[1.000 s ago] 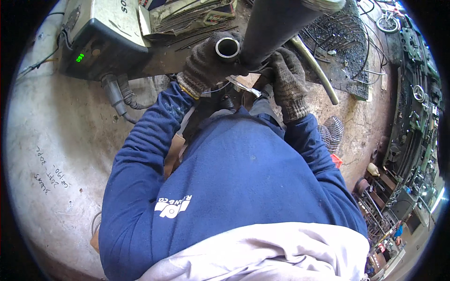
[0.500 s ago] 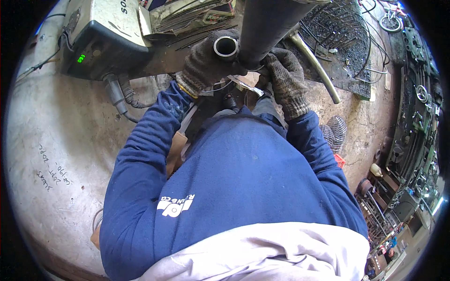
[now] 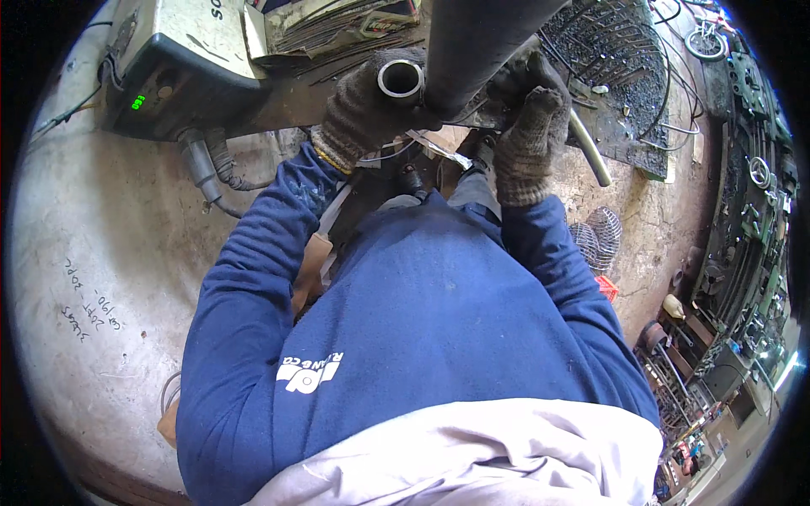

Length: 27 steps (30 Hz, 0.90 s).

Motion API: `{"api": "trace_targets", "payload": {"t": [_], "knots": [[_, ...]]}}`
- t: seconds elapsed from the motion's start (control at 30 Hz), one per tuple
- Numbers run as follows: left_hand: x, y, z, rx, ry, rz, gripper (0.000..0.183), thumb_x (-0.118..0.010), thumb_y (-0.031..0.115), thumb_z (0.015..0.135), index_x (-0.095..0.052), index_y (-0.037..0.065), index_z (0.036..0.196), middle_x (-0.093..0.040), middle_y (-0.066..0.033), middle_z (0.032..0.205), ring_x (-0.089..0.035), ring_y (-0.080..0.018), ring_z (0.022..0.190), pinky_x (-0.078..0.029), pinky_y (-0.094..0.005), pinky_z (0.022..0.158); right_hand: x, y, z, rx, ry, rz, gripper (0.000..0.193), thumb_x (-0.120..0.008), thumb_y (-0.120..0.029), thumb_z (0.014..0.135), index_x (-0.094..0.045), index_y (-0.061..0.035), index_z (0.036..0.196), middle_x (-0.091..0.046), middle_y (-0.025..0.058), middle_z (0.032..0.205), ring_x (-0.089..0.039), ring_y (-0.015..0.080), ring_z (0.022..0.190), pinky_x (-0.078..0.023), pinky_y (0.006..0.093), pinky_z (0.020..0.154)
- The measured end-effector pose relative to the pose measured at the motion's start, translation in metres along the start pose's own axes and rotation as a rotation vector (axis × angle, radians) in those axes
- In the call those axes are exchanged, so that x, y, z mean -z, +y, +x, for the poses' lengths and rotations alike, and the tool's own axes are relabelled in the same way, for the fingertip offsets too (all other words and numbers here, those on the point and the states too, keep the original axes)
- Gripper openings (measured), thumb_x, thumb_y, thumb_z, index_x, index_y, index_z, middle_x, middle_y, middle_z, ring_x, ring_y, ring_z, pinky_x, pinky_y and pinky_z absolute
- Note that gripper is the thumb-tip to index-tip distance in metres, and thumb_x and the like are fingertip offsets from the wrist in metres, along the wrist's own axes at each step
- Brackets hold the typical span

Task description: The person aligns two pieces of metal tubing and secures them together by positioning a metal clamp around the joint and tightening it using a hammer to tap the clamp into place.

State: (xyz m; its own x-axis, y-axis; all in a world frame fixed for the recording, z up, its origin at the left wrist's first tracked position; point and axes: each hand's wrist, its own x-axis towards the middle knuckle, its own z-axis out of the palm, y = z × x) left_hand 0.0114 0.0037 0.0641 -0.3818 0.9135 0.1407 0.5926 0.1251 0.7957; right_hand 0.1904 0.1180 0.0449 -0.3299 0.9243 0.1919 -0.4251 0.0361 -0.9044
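My left hand [image 3: 359, 114], in a grey-brown knitted glove, is wrapped round a metal pipe [image 3: 401, 95]. The pipe's round open end faces up, and its lower part is hidden by the glove. Right beside it, a thick dark tube [image 3: 472, 55] rises past the top of the picture; the glove is against its lower end. My right hand [image 3: 531, 126], gloved too, is to the right of the tube, over the upper part of a tool with a pale rounded handle [image 3: 588, 148]. Its fingertips are in shadow, so whether they grip anything is unclear.
A welding machine [image 3: 181, 72] with a green display and thick cable stands at the left. Thin rods [image 3: 337, 42] lie behind my left hand. At the right is a dark bench top [image 3: 612, 93] with metal bits. A wire mesh roll [image 3: 601, 236] and red crate [image 3: 606, 287] stand below.
My right hand has left the tube's lower end and moved up and right, over the pale-handled tool. The left hand and pipe have shifted slightly up and left.
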Motion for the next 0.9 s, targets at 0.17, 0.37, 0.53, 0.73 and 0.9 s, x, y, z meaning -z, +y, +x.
{"api": "trace_targets", "payload": {"t": [0.17, 0.37, 0.53, 0.73, 0.9], "knots": [[0.005, 0.000, 0.000, -0.076, -0.009, 0.049, 0.069, -0.096, 0.041, 0.067, -0.065, 0.008, 0.119, -0.074, -0.0106, 0.112, -0.073, -0.0261, 0.101, -0.058, -0.0389, 0.088, -0.012, 0.020, 0.030, 0.215, -0.130, -0.474, 0.065, -0.039, -0.055, 0.107, -0.052, 0.0018, 0.136, -0.065, 0.0175, 0.124, -0.063, 0.0259, 0.112, -0.050, 0.0432, 0.097], [-0.001, -0.012, 0.008, -0.120, -0.052, -0.040, 0.070, -0.098, 0.033, 0.057, -0.071, 0.010, 0.117, -0.074, -0.0113, 0.109, -0.072, -0.0269, 0.101, -0.057, -0.0389, 0.090, -0.030, 0.027, 0.030, -0.032, -0.075, -0.216, 0.066, -0.050, -0.057, 0.099, -0.052, -0.0033, 0.138, -0.063, 0.0180, 0.122, -0.062, 0.0329, 0.107, -0.046, 0.0461, 0.097], [0.005, 0.002, 0.009, -0.103, -0.043, -0.117, 0.064, -0.094, 0.036, 0.063, -0.071, 0.011, 0.116, -0.074, -0.0115, 0.108, -0.072, -0.0297, 0.100, -0.057, -0.0404, 0.089, -0.035, 0.033, 0.048, -0.096, -0.115, 0.088, 0.087, -0.035, -0.074, 0.099, -0.055, 0.0014, 0.138, -0.068, 0.0175, 0.118, -0.067, 0.0267, 0.106, -0.052, 0.0427, 0.098], [0.017, -0.001, 0.017, -0.180, -0.185, -0.080, 0.058, -0.090, 0.040, 0.070, -0.071, 0.011, 0.116, -0.074, -0.0110, 0.108, -0.071, -0.0310, 0.099, -0.057, -0.0406, 0.087, -0.037, 0.051, 0.055, -0.117, -0.242, 0.156, 0.067, -0.036, -0.056, 0.108, -0.057, 0.0022, 0.135, -0.064, 0.0178, 0.131, -0.063, 0.0273, 0.118, -0.048, 0.0420, 0.104], [0.003, 0.002, 0.010, -0.127, -0.152, 0.047, 0.059, -0.087, 0.044, 0.075, -0.068, 0.011, 0.120, -0.073, -0.0102, 0.110, -0.070, -0.0306, 0.102, -0.055, -0.0417, 0.092, -0.033, 0.039, 0.053, -0.155, -0.246, -0.011, 0.071, -0.041, -0.062, 0.104, -0.059, -0.0001, 0.134, -0.068, 0.0153, 0.119, -0.066, 0.0242, 0.105, -0.052, 0.0406, 0.097]]}}
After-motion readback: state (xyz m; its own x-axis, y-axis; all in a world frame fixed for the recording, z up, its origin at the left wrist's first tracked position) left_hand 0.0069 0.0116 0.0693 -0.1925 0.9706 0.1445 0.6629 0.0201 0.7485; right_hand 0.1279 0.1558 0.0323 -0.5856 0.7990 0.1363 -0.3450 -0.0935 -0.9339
